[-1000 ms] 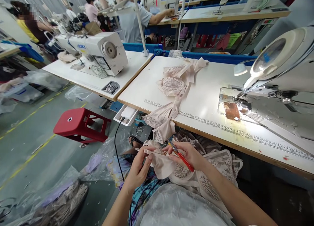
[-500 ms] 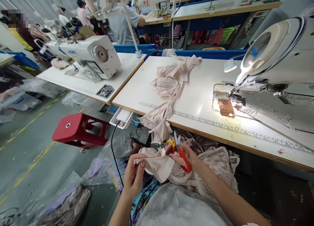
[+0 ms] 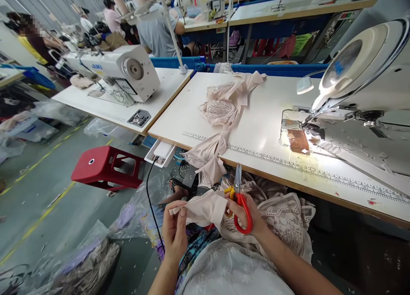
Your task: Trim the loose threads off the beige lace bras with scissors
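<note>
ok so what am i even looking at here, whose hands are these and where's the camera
There is no robot arm here. The picture comes from one camera worn on a person's head, looking down at their own two bare hands. The left hand pinches a beige fabric piece. The right hand grips red-handled scissors, blades pointing up. In front is a white table with a lit sewing machine at the right and pale lace garments hanging over its near edge. A red stool stands on the floor, and other people sit at machines behind.
</note>
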Available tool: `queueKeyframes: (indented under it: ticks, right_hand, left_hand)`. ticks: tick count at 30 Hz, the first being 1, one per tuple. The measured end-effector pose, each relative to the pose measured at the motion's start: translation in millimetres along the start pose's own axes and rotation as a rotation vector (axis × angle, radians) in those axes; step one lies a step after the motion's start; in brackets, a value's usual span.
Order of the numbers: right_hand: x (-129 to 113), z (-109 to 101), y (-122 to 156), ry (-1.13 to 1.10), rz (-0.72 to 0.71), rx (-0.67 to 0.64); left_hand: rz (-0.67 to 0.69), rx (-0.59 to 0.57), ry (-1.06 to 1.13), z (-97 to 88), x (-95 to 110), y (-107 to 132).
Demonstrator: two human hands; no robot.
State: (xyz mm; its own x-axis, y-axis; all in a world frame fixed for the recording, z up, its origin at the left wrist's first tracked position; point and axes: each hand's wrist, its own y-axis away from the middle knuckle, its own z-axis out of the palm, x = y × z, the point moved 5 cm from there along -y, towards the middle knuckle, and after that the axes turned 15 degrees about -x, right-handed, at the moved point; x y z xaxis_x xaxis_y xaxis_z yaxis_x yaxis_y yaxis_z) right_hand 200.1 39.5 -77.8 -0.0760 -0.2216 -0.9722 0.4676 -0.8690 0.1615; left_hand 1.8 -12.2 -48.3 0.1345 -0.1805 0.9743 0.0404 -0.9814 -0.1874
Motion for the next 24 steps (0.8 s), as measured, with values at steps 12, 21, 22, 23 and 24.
queueKeyframes:
  ticks: [12,21,22,23,24]
  right_hand:
    - [-78.9,-2.9,8.1,0.434,-0.277,-0.296]
    - [-61.1,8.8,-7.6,0.257,-0.114,-0.427]
    - [-59.9,8.5,-7.6,0.246,-0.112,-0.434]
    - [-58.9,8.1,-7.5,0.242,-0.106,-0.439]
    - [-57.9,7.4,-7.4,0.247,-0.095,-0.441]
  left_hand:
    - [0.054,-0.141,0.117,1.6,4.5,5.1]
    - [0.1,-0.209,0.112,1.1,11.3,6.0]
    - [0.112,-0.21,0.118,0.9,11.4,5.7]
    - [0.123,-0.213,0.124,1.1,11.7,5.4]
    - [0.121,-0.212,0.132,1.4,11.6,5.1]
